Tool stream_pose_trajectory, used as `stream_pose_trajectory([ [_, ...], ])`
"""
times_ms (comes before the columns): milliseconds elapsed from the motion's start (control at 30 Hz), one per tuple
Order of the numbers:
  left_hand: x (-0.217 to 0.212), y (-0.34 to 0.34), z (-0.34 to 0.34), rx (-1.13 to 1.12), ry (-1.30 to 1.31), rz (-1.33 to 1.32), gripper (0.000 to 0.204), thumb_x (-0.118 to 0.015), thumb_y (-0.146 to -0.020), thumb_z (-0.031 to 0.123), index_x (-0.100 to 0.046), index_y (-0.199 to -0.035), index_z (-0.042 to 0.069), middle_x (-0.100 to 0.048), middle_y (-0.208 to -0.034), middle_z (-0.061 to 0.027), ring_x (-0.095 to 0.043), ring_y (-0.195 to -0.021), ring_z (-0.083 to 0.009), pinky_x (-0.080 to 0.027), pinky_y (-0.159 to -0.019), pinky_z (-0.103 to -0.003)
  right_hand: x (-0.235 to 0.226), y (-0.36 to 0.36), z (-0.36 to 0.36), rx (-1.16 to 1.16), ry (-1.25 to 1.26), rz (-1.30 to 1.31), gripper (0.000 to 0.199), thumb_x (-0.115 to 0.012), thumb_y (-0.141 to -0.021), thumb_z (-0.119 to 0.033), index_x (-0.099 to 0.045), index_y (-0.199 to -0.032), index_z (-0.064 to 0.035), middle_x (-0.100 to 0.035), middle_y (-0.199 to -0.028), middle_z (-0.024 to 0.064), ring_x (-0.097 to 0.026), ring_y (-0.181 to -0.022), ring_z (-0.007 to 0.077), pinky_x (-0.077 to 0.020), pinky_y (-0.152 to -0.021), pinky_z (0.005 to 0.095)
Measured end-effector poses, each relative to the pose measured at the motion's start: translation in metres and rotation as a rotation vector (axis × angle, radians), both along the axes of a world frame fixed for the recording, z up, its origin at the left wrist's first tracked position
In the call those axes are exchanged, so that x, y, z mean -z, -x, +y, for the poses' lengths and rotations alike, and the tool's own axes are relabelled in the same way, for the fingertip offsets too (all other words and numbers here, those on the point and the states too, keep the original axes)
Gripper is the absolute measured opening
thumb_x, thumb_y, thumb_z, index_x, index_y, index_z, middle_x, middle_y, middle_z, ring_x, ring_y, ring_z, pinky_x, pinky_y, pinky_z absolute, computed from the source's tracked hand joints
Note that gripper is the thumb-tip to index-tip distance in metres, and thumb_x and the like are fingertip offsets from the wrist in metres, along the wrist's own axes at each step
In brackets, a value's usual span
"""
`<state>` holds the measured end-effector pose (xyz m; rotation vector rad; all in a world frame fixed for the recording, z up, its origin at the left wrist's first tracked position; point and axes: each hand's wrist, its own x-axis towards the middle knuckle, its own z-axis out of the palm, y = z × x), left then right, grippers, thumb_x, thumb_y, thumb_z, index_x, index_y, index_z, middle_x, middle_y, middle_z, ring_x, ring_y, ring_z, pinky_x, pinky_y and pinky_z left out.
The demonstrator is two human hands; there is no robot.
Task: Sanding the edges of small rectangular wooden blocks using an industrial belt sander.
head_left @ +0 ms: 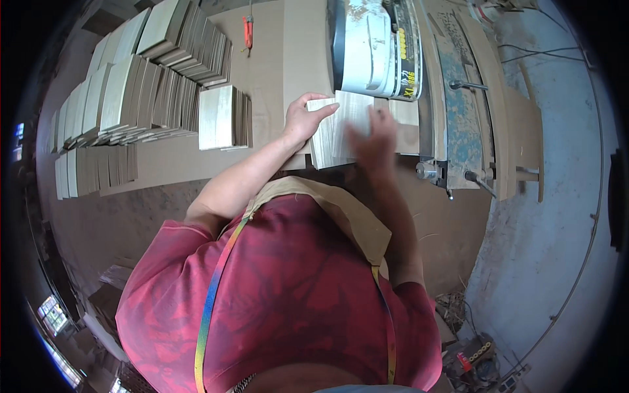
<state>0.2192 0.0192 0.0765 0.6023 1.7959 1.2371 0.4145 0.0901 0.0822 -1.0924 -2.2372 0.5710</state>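
I have both hands on a stack of thin pale wooden sheets [344,131] lying on the tabletop [262,72] just in front of the machine [377,46], whose white housing sits directly beyond my fingertips. My left hand [304,121] rests on the stack's left edge, thumb hooked over the top corner and fingers curled along the side, so it is steadying the pile rather than pinching it. My right hand [372,141] lies flat across the top sheet, though it is blurred and I cannot tell how far the fingers are spread. I judge the sheets light and stiff across the face but thin enough to flex or split at the edges, and their smooth faces will likely slide over one another; the long side edges look like the place to hold, squeezing the pile together. To the left of my left hand, well apart, rows of similar stacked sheets [137,92] stand on the tabletop.
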Motion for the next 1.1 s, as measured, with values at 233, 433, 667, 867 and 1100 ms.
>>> stream_pose_trajectory([
  [233, 0.009, 0.019, -0.020, 0.182, -0.116, -0.314, 0.049, -0.078, -0.098, 0.001, -0.066, -0.145, 0.009, -0.074, -0.123, -0.0079, -0.071, -0.109, -0.0176, -0.059, -0.101, -0.032, 0.036, -0.081, -0.041, 0.167, -0.072, -0.145, 0.076, -0.085, -0.087, -0.038, -0.060, -0.146, 0.0037, -0.055, -0.148, 0.0319, -0.057, -0.131, 0.0520, -0.0526, -0.106, 0.0575],
  [433, 0.008, 0.039, -0.030, 0.346, -0.253, -0.508, 0.052, -0.080, -0.098, 0.002, -0.066, -0.147, 0.009, -0.074, -0.128, -0.0077, -0.070, -0.113, -0.0164, -0.056, -0.105, -0.029, 0.069, -0.099, -0.007, 0.320, -0.269, -0.373, 0.061, -0.080, -0.092, -0.027, -0.062, -0.143, 0.0021, -0.060, -0.142, 0.0276, -0.059, -0.129, 0.0490, -0.0511, -0.108, 0.0541],
  [667, 0.032, 0.043, -0.022, 0.243, -0.238, -0.414, 0.051, -0.083, -0.098, 0.006, -0.067, -0.147, 0.007, -0.073, -0.128, -0.0091, -0.071, -0.110, -0.0162, -0.058, -0.101, -0.028, 0.084, -0.082, 0.013, 0.250, -0.283, -0.397, 0.046, -0.075, -0.097, -0.017, -0.065, -0.138, 0.0025, -0.064, -0.139, 0.0206, -0.060, -0.133, 0.0430, -0.0500, -0.111, 0.0511],
  [867, 0.031, 0.033, 0.000, 0.175, -0.171, -0.373, 0.047, -0.084, -0.099, 0.010, -0.069, -0.143, 0.004, -0.074, -0.123, -0.0116, -0.073, -0.102, -0.0166, -0.061, -0.092, -0.028, 0.084, -0.068, 0.055, 0.196, -0.345, -0.244, 0.041, -0.073, -0.099, -0.014, -0.068, -0.136, 0.0025, -0.066, -0.138, 0.0185, -0.060, -0.134, 0.0397, -0.0502, -0.112, 0.0496],
  [1100, 0.025, 0.024, 0.017, 0.057, -0.103, -0.228, 0.042, -0.085, -0.100, 0.015, -0.071, -0.136, 0.001, -0.076, -0.113, -0.0133, -0.074, -0.094, -0.0169, -0.063, -0.084, -0.028, 0.092, -0.063, 0.049, 0.307, -0.337, -0.235, 0.039, -0.073, -0.099, -0.013, -0.071, -0.133, 0.0040, -0.067, -0.137, 0.0205, -0.060, -0.132, 0.0403, -0.0502, -0.113, 0.0491],
])
